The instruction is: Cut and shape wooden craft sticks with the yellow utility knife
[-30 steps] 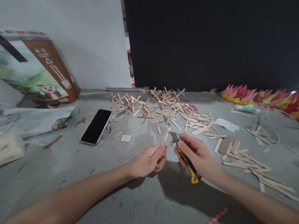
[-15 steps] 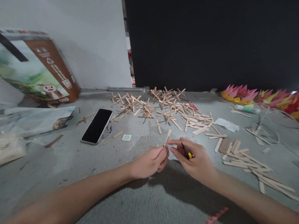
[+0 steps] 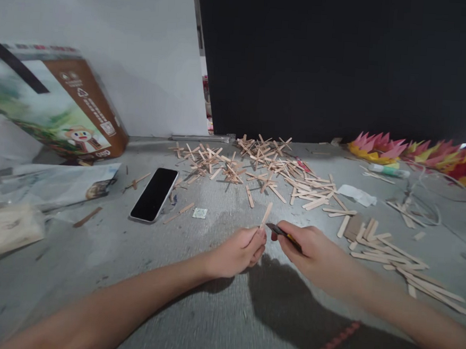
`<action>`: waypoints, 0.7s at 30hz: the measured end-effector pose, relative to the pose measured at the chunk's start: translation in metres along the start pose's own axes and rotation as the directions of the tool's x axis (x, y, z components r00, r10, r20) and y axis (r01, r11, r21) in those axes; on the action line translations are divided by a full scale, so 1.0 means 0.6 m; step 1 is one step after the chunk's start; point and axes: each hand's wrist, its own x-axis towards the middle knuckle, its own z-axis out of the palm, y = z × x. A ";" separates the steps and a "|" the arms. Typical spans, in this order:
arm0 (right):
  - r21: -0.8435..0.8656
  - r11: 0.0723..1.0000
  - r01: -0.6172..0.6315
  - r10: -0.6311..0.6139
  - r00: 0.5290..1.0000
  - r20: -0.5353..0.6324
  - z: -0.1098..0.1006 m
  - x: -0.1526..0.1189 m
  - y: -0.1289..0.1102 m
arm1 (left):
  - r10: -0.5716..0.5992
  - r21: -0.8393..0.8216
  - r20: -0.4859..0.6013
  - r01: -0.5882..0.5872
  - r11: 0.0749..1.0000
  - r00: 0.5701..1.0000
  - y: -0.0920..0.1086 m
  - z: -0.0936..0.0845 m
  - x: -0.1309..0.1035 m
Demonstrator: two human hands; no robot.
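My left hand (image 3: 238, 253) is closed round the lower end of a wooden craft stick (image 3: 267, 214), which points up and slightly right out of the fist. In my right hand (image 3: 311, 249) is a black and yellow utility knife (image 3: 286, 235), gripped between thumb and fingers. Its dark blade tip lies close to the stick, just above my left fingers; whether they touch I cannot tell. Beyond both hands spreads a pile of craft sticks (image 3: 233, 169), several joined into crosses. To the right of my right hand lie more loose craft sticks (image 3: 390, 254).
A smartphone (image 3: 154, 195) lies left of my hands, beside a small paper packet (image 3: 200, 213). At far left stands a printed bag (image 3: 78, 110). Pink and yellow paper petals (image 3: 378, 148) and a glue stick (image 3: 391, 170) are at back right. A red strip (image 3: 330, 347) lies in front.
My right hand has turned the utility knife from lying across the palm to pointing its blade at the stick. The right index finger has left the stick. My left hand keeps its hold.
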 end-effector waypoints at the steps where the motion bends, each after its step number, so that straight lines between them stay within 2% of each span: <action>1: 0.000 1.000 -0.001 0.001 1.000 0.008 0.001 0.001 0.001 | 0.006 0.015 0.002 -0.006 1.000 1.000 0.001 0.000 0.000; 7: -0.010 1.000 0.002 -0.002 1.000 -0.005 0.001 0.002 0.001 | 0.027 0.069 0.018 -0.028 0.997 0.999 0.004 0.000 0.000; 15: 0.024 1.000 -0.020 0.020 1.000 -0.006 0.000 0.003 -0.001 | -0.012 0.163 0.013 0.010 0.987 1.000 0.006 0.001 0.000; 18: 0.135 0.990 -0.047 0.040 0.998 0.052 -0.010 0.002 -0.009 | -0.013 0.197 0.015 0.010 0.980 1.000 0.006 0.001 -0.001; 21: 0.276 0.947 -0.166 0.113 0.973 0.200 -0.024 -0.003 -0.018 | -0.004 0.229 0.016 0.000 0.973 1.000 0.006 0.002 -0.001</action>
